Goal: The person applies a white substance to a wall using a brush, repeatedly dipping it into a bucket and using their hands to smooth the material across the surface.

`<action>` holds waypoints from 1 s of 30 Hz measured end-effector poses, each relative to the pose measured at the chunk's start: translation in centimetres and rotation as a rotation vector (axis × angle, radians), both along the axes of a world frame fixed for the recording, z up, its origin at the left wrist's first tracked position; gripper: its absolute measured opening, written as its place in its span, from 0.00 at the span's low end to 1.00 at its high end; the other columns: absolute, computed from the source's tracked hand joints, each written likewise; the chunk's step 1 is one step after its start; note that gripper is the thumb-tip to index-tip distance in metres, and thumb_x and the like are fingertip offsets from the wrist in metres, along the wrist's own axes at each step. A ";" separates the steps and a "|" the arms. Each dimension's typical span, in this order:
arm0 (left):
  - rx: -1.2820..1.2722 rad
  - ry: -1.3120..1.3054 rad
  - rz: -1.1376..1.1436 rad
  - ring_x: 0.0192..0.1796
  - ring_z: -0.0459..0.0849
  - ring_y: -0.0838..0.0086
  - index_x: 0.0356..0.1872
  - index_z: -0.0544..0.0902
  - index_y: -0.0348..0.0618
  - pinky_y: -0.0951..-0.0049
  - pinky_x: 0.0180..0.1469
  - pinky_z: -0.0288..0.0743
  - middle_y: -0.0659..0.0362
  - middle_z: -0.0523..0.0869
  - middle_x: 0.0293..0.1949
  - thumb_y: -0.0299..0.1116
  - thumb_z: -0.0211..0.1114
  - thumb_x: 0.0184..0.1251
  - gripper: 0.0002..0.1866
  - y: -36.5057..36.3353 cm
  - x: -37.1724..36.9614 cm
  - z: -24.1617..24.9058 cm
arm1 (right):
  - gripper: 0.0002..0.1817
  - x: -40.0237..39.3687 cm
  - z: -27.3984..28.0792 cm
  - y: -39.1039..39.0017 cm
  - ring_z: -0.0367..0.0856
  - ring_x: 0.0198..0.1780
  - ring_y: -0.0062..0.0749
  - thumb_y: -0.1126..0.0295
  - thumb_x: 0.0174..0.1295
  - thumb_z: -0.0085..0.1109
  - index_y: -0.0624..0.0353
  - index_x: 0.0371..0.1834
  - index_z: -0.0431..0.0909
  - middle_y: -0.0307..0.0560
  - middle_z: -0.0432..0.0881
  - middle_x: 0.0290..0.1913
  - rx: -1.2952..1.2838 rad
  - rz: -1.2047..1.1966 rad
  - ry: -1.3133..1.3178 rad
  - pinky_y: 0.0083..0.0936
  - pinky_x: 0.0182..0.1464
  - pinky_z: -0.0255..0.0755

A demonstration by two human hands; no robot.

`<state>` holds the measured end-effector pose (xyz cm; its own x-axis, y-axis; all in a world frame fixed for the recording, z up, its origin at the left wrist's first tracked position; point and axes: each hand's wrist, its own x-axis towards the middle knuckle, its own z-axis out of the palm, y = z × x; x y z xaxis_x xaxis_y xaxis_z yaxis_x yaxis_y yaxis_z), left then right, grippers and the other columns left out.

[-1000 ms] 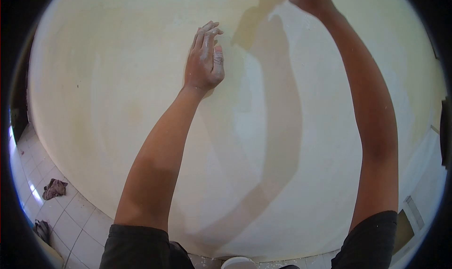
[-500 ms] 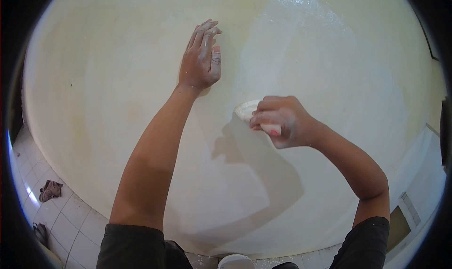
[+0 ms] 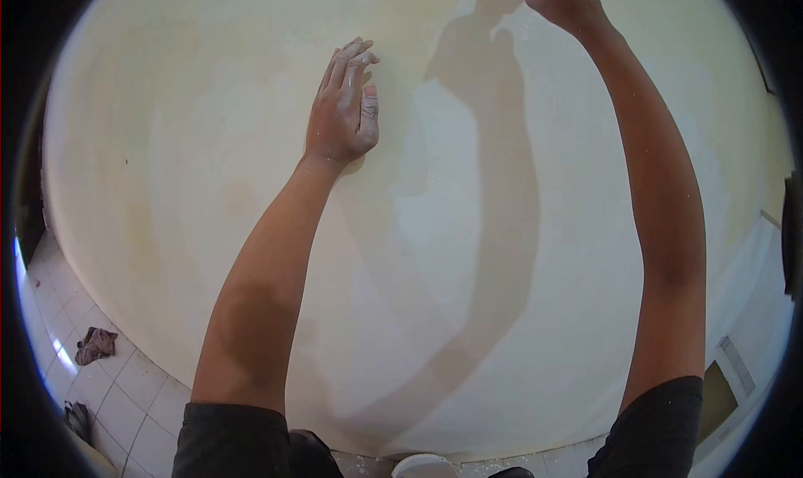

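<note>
My left hand (image 3: 343,106) rests against the pale cream wall (image 3: 226,202), fingers stretched upward and thumb apart, with whitish smears on the skin. It holds nothing. My right hand (image 3: 567,1) is up at the top edge of the view, its fingers closed and partly cut off. The white, round-edged scraper in its grip is almost wholly out of view or hidden now. Below that hand, the shadow of the arm falls down the wall. Paler, smoother-looking patches cover the middle of the surface.
White floor tiles (image 3: 125,394) run along the wall's foot, with a crumpled brown cloth (image 3: 96,345) at the left. A white round container (image 3: 425,466) stands at the bottom, with white crumbs on the floor around it. A dark object (image 3: 79,419) lies at lower left.
My right hand has swept up the wall from the middle to the top edge, carrying the white scraper. My left hand stays against the wall, showing slightly further left.
</note>
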<state>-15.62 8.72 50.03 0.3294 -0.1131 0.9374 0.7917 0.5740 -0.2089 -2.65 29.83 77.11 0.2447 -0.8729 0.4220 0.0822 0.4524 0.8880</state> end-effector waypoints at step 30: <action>-0.021 -0.026 -0.034 0.74 0.69 0.46 0.57 0.74 0.36 0.49 0.77 0.61 0.46 0.76 0.67 0.29 0.45 0.71 0.18 0.3 1.0 -0.3 | 0.07 -2.4 -0.2 -4.8 0.80 0.26 0.30 0.82 0.58 0.61 0.59 0.26 0.83 0.44 0.83 0.23 -0.085 0.196 -0.061 0.31 0.29 0.75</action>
<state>-14.64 9.07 49.75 0.3015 -0.1038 0.9478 0.8161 0.5421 -0.2002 -5.03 25.00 76.91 0.3785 -0.7719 0.5109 -0.0672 0.5275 0.8469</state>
